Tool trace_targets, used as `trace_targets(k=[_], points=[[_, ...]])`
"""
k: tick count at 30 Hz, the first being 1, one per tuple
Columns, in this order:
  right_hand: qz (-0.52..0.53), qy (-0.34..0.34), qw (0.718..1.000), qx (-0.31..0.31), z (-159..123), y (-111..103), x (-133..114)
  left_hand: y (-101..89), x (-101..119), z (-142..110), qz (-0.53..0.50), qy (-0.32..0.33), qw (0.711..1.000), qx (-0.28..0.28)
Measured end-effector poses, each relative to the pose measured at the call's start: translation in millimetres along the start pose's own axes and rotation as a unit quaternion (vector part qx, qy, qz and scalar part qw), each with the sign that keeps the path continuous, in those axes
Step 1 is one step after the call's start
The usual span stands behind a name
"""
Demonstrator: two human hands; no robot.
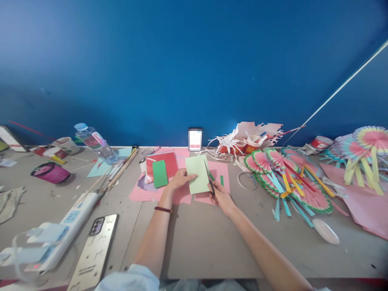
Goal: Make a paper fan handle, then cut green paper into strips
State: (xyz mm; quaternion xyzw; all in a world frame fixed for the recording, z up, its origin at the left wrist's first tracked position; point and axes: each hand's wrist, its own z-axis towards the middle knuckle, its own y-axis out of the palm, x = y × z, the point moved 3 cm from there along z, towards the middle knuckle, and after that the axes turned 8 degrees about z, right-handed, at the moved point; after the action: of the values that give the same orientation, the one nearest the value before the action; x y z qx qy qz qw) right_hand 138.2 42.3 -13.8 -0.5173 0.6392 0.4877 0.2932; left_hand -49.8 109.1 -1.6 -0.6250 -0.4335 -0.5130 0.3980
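A pale green sheet of paper (196,178) is pinched along its left edge by my left hand (181,179), thumb on top. My right hand (220,197) grips dark-handled scissors (211,186) at the sheet's right edge. A narrow strip of the sheet stands partly apart along that edge, above the scissors. Beneath lie pink sheets (178,198). To the left of my left hand, a dark green card (160,173) rests on a red packet of paper (171,161). A small green strip (222,180) lies on the pink paper to the right.
On the right are folded paper fans (291,173), a roll of tape (247,181) and a white oval object (325,231). Left are a phone (93,252), a power strip (71,226), a water bottle (97,143) and wooden sticks (123,169). A lit screen (195,139) leans against the blue wall.
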Motion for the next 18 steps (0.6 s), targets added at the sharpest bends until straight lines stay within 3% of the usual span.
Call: trace_targets(k=[18], points=[[0.011, -0.006, 1.000, 0.001, 0.8, -0.5, 0.6, 1.1, -2.4, 0.8, 0.027, 0.010, 1.000, -0.013]])
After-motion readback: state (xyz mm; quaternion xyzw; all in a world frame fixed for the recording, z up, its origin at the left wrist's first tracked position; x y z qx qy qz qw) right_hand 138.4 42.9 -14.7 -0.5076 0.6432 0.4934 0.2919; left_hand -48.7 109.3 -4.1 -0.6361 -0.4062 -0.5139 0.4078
